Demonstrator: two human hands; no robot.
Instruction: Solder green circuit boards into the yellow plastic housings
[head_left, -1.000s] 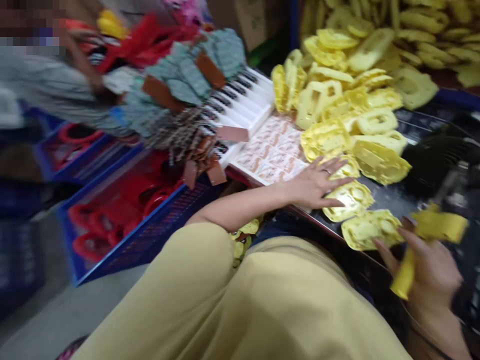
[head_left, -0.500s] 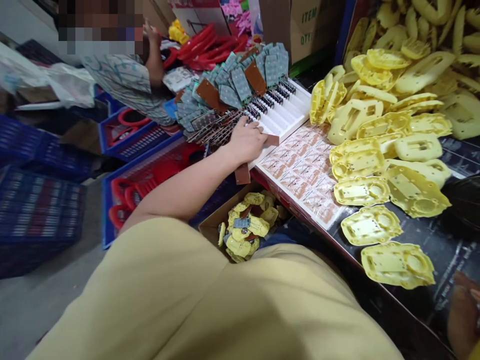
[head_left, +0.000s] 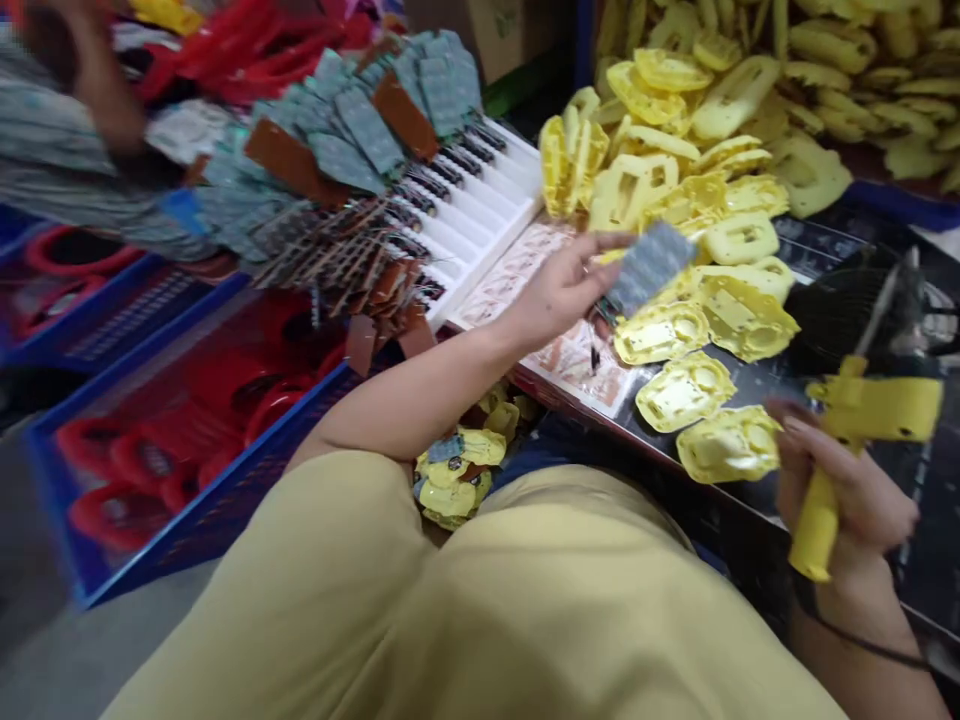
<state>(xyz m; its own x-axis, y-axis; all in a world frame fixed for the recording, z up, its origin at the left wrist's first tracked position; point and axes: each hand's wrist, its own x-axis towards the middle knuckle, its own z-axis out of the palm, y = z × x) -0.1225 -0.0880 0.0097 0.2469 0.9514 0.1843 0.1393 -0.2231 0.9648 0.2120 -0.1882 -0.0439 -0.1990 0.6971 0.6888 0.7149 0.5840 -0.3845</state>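
My left hand (head_left: 559, 290) is closed on a grey-green circuit board (head_left: 652, 268), with dark parts and wires hanging beneath it. The board is above a yellow plastic shell (head_left: 661, 333) in a row at the table edge; I cannot tell whether they touch. On the right side, my right hand (head_left: 851, 490) is wrapped around the handle of a yellow glue gun (head_left: 885, 408), whose nozzle points up and away. Two more yellow shells, one open-side-up (head_left: 686, 390) and one closer to me (head_left: 729, 443), rest left of the glue gun.
A white slotted foam tray (head_left: 480, 225) bears several wired circuit boards (head_left: 367, 130). Yellow shells (head_left: 637, 190) are heaped at the back. A blue crate (head_left: 187, 540) of red parts stands at left. Below the table is a pile of yellow pieces (head_left: 457, 480). Another person's arm (head_left: 109, 85) shows at upper left.
My left hand has moved from the foam tray rightward to the shells, now with a circuit board in it. My right hand has come into fuller view with the glue gun. The view has turned right.
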